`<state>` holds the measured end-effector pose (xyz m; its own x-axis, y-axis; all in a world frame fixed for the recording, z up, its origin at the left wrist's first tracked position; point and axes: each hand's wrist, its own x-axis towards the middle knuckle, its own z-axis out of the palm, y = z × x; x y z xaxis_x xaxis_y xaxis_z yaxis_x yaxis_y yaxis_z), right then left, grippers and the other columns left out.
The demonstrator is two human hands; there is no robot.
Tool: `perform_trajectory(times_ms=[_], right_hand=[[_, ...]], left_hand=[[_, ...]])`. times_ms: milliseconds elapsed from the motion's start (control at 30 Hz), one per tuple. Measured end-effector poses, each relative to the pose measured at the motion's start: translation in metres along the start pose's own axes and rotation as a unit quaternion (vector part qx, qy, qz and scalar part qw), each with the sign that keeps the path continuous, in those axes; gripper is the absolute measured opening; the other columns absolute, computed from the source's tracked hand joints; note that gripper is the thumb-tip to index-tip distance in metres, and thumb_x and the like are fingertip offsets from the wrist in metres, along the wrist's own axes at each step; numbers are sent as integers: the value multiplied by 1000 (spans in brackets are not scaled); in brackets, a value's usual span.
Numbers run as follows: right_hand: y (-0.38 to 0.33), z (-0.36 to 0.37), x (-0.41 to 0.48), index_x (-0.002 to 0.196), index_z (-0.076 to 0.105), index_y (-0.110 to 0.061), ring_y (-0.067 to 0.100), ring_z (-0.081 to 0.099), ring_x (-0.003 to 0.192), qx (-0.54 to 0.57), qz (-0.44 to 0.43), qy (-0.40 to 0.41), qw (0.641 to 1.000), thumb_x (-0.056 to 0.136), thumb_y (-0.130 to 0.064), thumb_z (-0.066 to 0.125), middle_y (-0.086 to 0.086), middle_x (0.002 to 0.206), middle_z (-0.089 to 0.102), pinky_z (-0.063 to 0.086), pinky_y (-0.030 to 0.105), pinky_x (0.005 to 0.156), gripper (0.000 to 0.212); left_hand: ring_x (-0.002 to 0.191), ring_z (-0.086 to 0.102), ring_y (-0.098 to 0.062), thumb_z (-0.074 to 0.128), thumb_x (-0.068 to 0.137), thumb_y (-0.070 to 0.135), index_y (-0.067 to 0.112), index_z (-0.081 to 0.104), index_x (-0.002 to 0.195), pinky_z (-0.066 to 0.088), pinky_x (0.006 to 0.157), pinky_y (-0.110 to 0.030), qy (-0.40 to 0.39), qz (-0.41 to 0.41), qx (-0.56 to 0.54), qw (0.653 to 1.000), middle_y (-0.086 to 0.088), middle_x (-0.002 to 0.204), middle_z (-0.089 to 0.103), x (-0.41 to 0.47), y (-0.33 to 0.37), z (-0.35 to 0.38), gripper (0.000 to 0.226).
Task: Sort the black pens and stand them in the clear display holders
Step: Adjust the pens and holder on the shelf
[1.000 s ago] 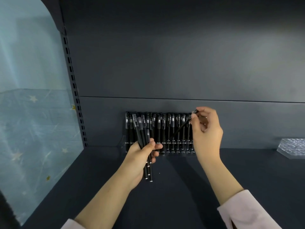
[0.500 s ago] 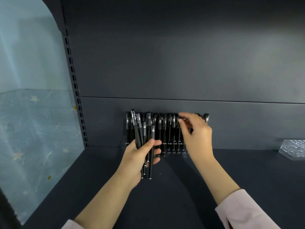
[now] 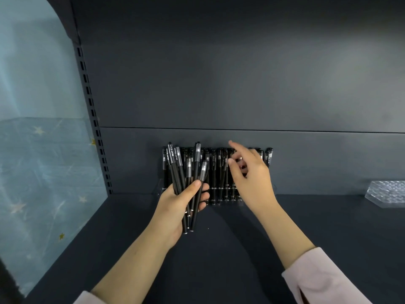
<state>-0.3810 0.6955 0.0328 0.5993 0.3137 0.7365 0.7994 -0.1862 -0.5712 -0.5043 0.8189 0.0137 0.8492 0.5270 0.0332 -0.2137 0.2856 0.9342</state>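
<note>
1. Bundle of slim black plastic pens with grey-banded caps (image 3: 178, 170): centre-left of the frame, caps up and fanned. The left hand (image 3: 178, 207) grips it, fingers and thumb curled round the barrels.
2. Right hand (image 3: 252, 181): centre of the frame, in front of the row, fingers spread and relaxed, holding nothing. A second ago it pinched a single pen above the row's right end; that pen has left the hand.
3. Row of black pens standing upright (image 3: 215, 170): set in the clear plastic display holder (image 3: 161, 188) against the back panel. An end pen (image 3: 269, 155) stands right of the hand, likely the one just set in.
4. Second clear plastic holder (image 3: 389, 194): right edge of the frame, on the dark shelf (image 3: 241, 249), no pens visible in it.
5. Judgement: one placement looks finished, and the next pen from the bundle is probably due. Free slots behind the hand cannot be told.
</note>
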Motion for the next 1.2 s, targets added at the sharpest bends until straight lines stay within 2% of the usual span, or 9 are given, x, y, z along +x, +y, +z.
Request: perform_trajectory(times_ms=[67, 167, 233, 400, 500, 600, 733, 933, 1200], right_hand=[[-14, -7, 2, 119, 64, -25, 4, 55, 86, 43, 44, 11, 998, 95, -22, 57, -9, 97, 60, 44, 11, 76, 25], [-28, -9, 0, 103, 69, -25, 7, 61, 88, 123, 104, -67, 985, 91, -28, 63, -9, 95, 68, 49, 18, 79, 14], [-31, -5, -5, 102, 69, -23, 12, 63, 89, 154, 133, -126, 971, 87, -27, 68, -6, 93, 69, 52, 22, 82, 16], [-30, 0, -9, 99, 64, -9, 13, 62, 78, 249, 204, -136, 937, 85, -16, 71, 5, 84, 65, 55, 28, 80, 17], [-24, -6, -2, 103, 60, -18, 20, 65, 76, 257, 215, -70, 940, 85, -14, 71, 13, 85, 69, 55, 36, 81, 21], [-16, -18, 3, 98, 57, -24, 24, 67, 77, 220, 189, 75, 954, 86, -16, 70, 10, 83, 68, 57, 39, 77, 19], [-13, -27, 2, 97, 53, -23, 7, 59, 70, 150, 129, 207, 958, 89, -18, 66, -8, 80, 59, 48, 15, 67, 16], [-9, -18, -4, 96, 51, -22, 2, 54, 70, 83, 79, 205, 972, 92, -18, 64, -11, 80, 58, 44, 10, 66, 15], [3, -6, -6, 91, 54, -16, 10, 56, 71, 19, 32, 186, 982, 91, -17, 65, -5, 81, 59, 45, 14, 64, 11]], left_hand=[[87, 74, -18, 64, 92, 17, 8, 64, 112, 57, 72, -28, -10, 3, 10, 1000, -7, 100, 76, 0, 0, 1, 21], [88, 74, -18, 64, 92, 17, 8, 64, 112, 58, 72, -29, -17, 7, 19, 1000, -7, 99, 76, -2, -1, 2, 22], [90, 74, -20, 65, 91, 17, 10, 65, 112, 58, 72, -29, -21, 11, 22, 999, -7, 99, 76, -3, -2, 4, 22], [93, 73, -24, 64, 92, 18, 12, 64, 114, 58, 79, -34, -34, 28, 42, 998, -8, 101, 76, -4, -3, 5, 23], [93, 74, -24, 61, 95, 22, 14, 63, 116, 57, 78, -35, -24, 23, 46, 998, -3, 103, 76, -2, -4, 3, 23], [92, 74, -20, 56, 98, 25, 19, 58, 120, 57, 72, -32, -17, 13, 62, 998, 5, 105, 75, 0, -6, -1, 23], [89, 74, -20, 52, 101, 24, 15, 51, 123, 56, 69, -29, -19, 9, 76, 997, 6, 106, 75, 0, -7, -1, 24], [90, 74, -20, 54, 99, 23, 15, 58, 118, 58, 70, -28, -22, 22, 75, 997, 4, 106, 75, -2, -7, 0, 20], [89, 74, -22, 56, 98, 24, 20, 61, 116, 59, 74, -32, -24, 30, 67, 997, 2, 103, 76, -2, -9, 0, 19]])
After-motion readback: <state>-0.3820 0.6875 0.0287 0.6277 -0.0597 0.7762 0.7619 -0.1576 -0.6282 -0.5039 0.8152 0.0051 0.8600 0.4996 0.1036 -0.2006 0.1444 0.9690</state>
